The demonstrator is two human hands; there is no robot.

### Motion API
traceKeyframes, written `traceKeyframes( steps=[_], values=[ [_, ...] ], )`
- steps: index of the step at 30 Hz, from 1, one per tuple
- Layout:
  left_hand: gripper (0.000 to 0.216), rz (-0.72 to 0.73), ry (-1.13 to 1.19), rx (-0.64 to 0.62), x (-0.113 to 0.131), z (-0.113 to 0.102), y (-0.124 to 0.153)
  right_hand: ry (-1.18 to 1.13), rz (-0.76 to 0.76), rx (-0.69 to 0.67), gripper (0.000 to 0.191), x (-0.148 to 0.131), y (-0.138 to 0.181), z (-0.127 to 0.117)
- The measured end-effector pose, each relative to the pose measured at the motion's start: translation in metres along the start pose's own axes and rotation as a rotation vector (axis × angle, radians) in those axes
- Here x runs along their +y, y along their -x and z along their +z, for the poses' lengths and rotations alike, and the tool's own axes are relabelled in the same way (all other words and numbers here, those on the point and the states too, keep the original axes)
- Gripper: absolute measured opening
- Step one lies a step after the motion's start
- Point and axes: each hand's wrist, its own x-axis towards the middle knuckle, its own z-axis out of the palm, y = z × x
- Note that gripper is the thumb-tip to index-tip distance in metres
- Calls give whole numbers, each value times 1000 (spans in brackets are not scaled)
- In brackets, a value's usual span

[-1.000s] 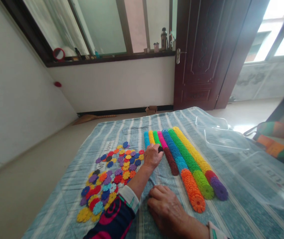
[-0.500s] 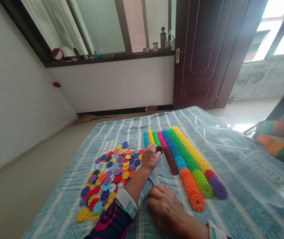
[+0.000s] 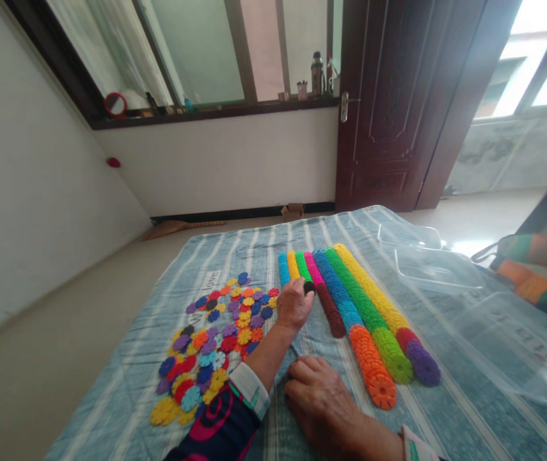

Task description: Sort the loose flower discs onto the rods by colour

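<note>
My left hand [image 3: 293,303] reaches forward and pinches a black disc [image 3: 308,287] against the near end of the short green row [image 3: 301,267]. Beside it lie rows of stacked plastic discs [image 3: 364,314] in blue, yellow, pink, dark red, green, orange and purple, laid side by side on the striped cloth [image 3: 235,256]. My right hand [image 3: 318,397] rests palm down on the cloth near me, fingers curled; anything under it is hidden. A loose pile of coloured discs [image 3: 215,339] is spread out to the left of my left arm.
A clear plastic bin [image 3: 508,339] and its lid [image 3: 427,259] sit on the right of the cloth. A striped bag [image 3: 537,269] lies at the far right. Beyond are bare floor, a dark wooden door [image 3: 388,102] and a windowsill with bottles.
My left hand has stayed at the short rows with the black disc, shifting only slightly. My right hand has not moved.
</note>
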Motion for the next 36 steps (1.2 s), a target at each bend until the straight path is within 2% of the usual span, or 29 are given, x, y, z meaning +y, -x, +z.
traceKeyframes(
  steps=[11,17,21,26,29,32,36],
  values=[
    [20,-23,-20,-28,3,3,5,-120,-20,66,22,-2,5,2],
    [21,-3,-38,-31,-11,-14,18,-141,-48,55,22,-1,8,1],
    [18,-14,-116,-29,-50,-44,28,-151,-45,40,22,0,11,2],
    [24,-277,-265,-42,-128,-93,33,-164,-41,31,23,0,12,2],
    [23,-437,-291,-61,-166,-110,34,-172,-28,31,23,-1,12,1],
    [20,-473,-269,-74,-184,-112,34,-185,-20,26,23,-2,11,0],
    [20,-466,-269,-65,-184,-105,33,-200,-25,19,23,-2,11,-1]
  ],
)
